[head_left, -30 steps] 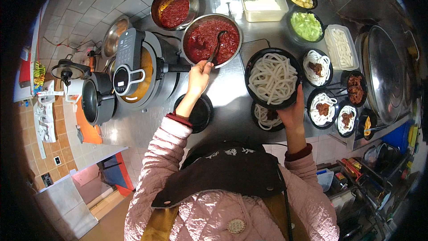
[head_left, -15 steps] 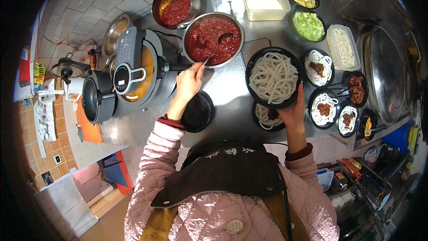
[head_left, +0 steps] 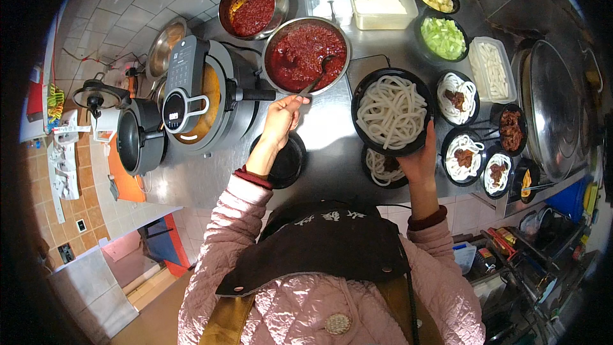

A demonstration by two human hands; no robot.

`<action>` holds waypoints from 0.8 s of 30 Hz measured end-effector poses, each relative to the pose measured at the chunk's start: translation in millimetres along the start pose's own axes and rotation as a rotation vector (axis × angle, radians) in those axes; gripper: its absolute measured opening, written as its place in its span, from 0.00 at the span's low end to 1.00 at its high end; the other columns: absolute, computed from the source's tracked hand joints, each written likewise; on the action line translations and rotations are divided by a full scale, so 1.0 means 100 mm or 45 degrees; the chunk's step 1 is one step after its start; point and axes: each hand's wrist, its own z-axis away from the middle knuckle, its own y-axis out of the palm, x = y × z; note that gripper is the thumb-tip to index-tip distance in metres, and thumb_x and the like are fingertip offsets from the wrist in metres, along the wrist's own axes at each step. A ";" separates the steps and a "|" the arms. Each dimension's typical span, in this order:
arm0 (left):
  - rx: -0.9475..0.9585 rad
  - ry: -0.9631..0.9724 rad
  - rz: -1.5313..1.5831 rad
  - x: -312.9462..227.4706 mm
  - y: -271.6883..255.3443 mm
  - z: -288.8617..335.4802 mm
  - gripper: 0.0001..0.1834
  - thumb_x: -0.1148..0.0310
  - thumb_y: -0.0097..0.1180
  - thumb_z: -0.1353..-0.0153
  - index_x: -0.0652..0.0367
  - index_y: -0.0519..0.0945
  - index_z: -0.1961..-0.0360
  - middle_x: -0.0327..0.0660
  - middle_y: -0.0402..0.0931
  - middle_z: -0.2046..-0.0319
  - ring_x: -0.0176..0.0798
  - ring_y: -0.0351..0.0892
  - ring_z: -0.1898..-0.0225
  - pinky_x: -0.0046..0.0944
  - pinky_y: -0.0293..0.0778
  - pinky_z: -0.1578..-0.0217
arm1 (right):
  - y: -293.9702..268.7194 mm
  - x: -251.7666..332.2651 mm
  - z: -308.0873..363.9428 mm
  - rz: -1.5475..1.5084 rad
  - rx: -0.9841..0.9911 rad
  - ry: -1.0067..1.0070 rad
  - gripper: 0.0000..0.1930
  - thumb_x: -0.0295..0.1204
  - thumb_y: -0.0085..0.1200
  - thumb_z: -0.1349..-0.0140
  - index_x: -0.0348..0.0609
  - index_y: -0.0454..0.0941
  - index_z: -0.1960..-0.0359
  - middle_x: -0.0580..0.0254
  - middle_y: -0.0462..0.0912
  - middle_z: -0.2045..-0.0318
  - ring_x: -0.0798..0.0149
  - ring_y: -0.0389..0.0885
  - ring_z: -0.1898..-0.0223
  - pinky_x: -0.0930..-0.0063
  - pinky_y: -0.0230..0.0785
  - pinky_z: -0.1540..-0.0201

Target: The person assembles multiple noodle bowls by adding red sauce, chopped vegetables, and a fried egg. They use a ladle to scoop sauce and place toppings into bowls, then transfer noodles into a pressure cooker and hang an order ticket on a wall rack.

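My left hand (head_left: 280,121) is closed on the handle of a metal spoon (head_left: 314,83), whose far end dips into thick red chili sauce (head_left: 300,51) in a steel bowl (head_left: 267,71). In my right hand (head_left: 421,161) is a black bowl (head_left: 362,129) heaped with thick white noodles (head_left: 391,112), gripped at its near right side. Under and nearer than that bowl, another noodle bowl (head_left: 383,169) with brown sauce partly shows. An empty-looking black bowl (head_left: 290,163) stands beside my left wrist, partly covered by it.
Several bowls of noodles with brown sauce (head_left: 463,156) stand at the right, near a tub of white sticks (head_left: 490,70) and a bowl of chopped greens (head_left: 442,37). A grey cooking machine (head_left: 198,99) occupies the left. Another sauce pot (head_left: 276,16) and a rectangular container (head_left: 380,20) are behind.
My left hand has moved slightly right and nearer, drawing the spoon with it toward the sauce bowl's near right side. My right hand and the noodle bowl have stayed nearly still.
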 end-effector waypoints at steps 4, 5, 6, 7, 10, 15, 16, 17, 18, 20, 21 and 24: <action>0.062 -0.091 0.262 -0.06 -0.04 0.00 0.11 0.69 0.49 0.31 0.67 0.80 0.59 0.26 0.58 0.86 0.22 0.51 0.87 0.26 0.47 0.86 | 0.01 -0.01 -0.01 0.037 -0.018 -0.007 0.33 0.52 0.45 0.30 0.46 0.59 0.31 0.54 0.65 0.34 0.52 0.63 0.34 0.48 0.57 0.33; 0.081 -0.098 0.322 -0.07 -0.06 0.00 0.11 0.70 0.49 0.31 0.68 0.80 0.58 0.26 0.57 0.86 0.22 0.51 0.87 0.26 0.47 0.86 | 0.01 -0.01 -0.01 0.037 -0.013 -0.004 0.33 0.52 0.45 0.30 0.46 0.59 0.31 0.54 0.65 0.34 0.52 0.63 0.33 0.48 0.57 0.33; 0.079 -0.102 0.355 -0.08 -0.08 0.01 0.11 0.70 0.49 0.31 0.68 0.79 0.58 0.26 0.56 0.86 0.23 0.51 0.87 0.26 0.47 0.86 | 0.01 -0.01 -0.02 0.027 0.016 -0.002 0.33 0.52 0.45 0.30 0.46 0.59 0.31 0.54 0.65 0.34 0.52 0.63 0.33 0.49 0.57 0.33; 0.075 -0.108 0.389 -0.10 -0.09 0.01 0.11 0.71 0.49 0.31 0.69 0.79 0.58 0.26 0.56 0.86 0.23 0.51 0.87 0.26 0.47 0.86 | 0.01 -0.01 -0.02 0.046 0.000 -0.005 0.33 0.53 0.45 0.30 0.46 0.59 0.31 0.54 0.65 0.34 0.52 0.63 0.33 0.49 0.57 0.33; 0.067 -0.067 0.331 -0.14 -0.13 0.03 0.12 0.69 0.50 0.31 0.70 0.78 0.57 0.26 0.56 0.85 0.22 0.51 0.87 0.26 0.48 0.86 | 0.01 -0.01 -0.02 0.066 0.015 -0.012 0.33 0.53 0.45 0.30 0.46 0.59 0.31 0.54 0.65 0.34 0.52 0.63 0.33 0.49 0.58 0.33; -0.073 0.089 -0.164 -0.15 -0.22 0.04 0.11 0.65 0.54 0.32 0.61 0.83 0.62 0.24 0.59 0.85 0.21 0.51 0.86 0.25 0.47 0.83 | 0.01 -0.01 -0.03 0.062 0.026 -0.016 0.34 0.54 0.46 0.31 0.47 0.59 0.31 0.54 0.66 0.34 0.53 0.63 0.33 0.49 0.58 0.33; -0.116 0.149 -0.301 -0.14 -0.24 0.04 0.11 0.65 0.54 0.32 0.60 0.84 0.63 0.24 0.59 0.85 0.20 0.51 0.86 0.25 0.47 0.83 | 0.01 -0.01 -0.03 0.076 -0.014 -0.017 0.34 0.54 0.46 0.31 0.47 0.59 0.31 0.54 0.66 0.34 0.53 0.63 0.33 0.49 0.58 0.33; -0.131 0.206 -0.408 -0.13 -0.25 0.03 0.11 0.64 0.54 0.31 0.58 0.85 0.65 0.23 0.63 0.83 0.20 0.53 0.83 0.26 0.50 0.80 | 0.01 -0.01 -0.03 0.082 -0.024 -0.019 0.34 0.54 0.46 0.31 0.47 0.60 0.31 0.54 0.66 0.35 0.53 0.63 0.33 0.49 0.57 0.33; -0.143 0.255 -0.516 -0.12 -0.26 0.02 0.11 0.65 0.54 0.32 0.59 0.85 0.65 0.25 0.65 0.82 0.21 0.56 0.81 0.27 0.53 0.79 | 0.01 -0.01 -0.02 0.080 -0.031 -0.021 0.33 0.54 0.46 0.31 0.47 0.60 0.31 0.54 0.66 0.35 0.52 0.63 0.34 0.49 0.57 0.33; -0.186 0.317 -0.756 -0.10 -0.25 0.01 0.12 0.66 0.54 0.33 0.63 0.85 0.65 0.28 0.69 0.82 0.23 0.61 0.78 0.30 0.59 0.75 | 0.02 -0.01 -0.03 0.080 -0.024 -0.017 0.33 0.53 0.46 0.31 0.47 0.60 0.31 0.54 0.66 0.35 0.52 0.63 0.33 0.48 0.57 0.34; -0.180 0.294 -0.814 -0.09 -0.24 0.01 0.11 0.67 0.54 0.33 0.62 0.85 0.64 0.28 0.72 0.79 0.25 0.64 0.76 0.30 0.62 0.73 | 0.02 -0.01 -0.03 0.067 0.011 -0.014 0.33 0.53 0.46 0.31 0.47 0.60 0.31 0.54 0.66 0.34 0.52 0.63 0.33 0.48 0.57 0.34; -0.078 0.337 -0.729 -0.10 -0.16 0.03 0.12 0.64 0.54 0.32 0.59 0.85 0.65 0.24 0.68 0.79 0.21 0.56 0.77 0.27 0.53 0.75 | 0.02 -0.02 -0.05 0.039 -0.003 0.002 0.33 0.53 0.46 0.31 0.46 0.59 0.31 0.54 0.65 0.34 0.52 0.63 0.33 0.47 0.58 0.34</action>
